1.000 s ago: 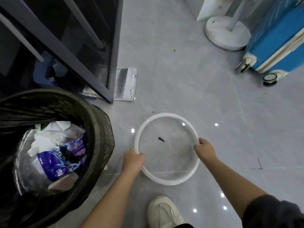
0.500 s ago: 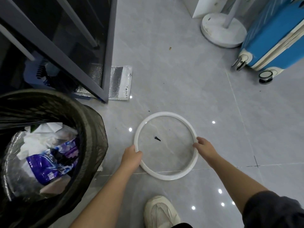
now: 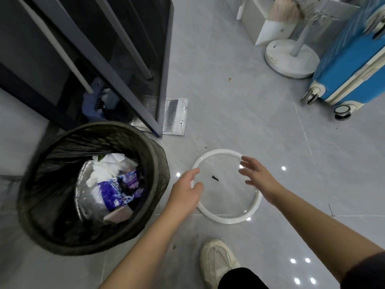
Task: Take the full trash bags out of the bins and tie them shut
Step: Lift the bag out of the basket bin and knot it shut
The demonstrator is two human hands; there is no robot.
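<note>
Head view: left hand [image 3: 185, 192] and right hand [image 3: 258, 176] hover, fingers spread, empty, over white ring [image 3: 227, 221]. At nine o'clock, bin [image 3: 161, 174]; its black trash bag [image 3: 56, 184] holds tissues [image 3: 108, 167], purple wrapper [image 3: 116, 190]. Blue suitcase [image 3: 350, 59] at two.

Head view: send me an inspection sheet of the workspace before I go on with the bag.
Surface: grey tiled floor, glossy, with reflected light spots.
Job's things: black trash bag in the round bin, full and untied; white ring flat on the floor beside the bin.
Clutter: small black bit inside the ring; silver pouch by the cabinet.
Grips: left grip open at the ring's left edge; right grip open over its right side; contact unclear.
Cables: nothing seen.
Surroundings: dark glass cabinet, white stand base, blue suitcase, person's shoe.
</note>
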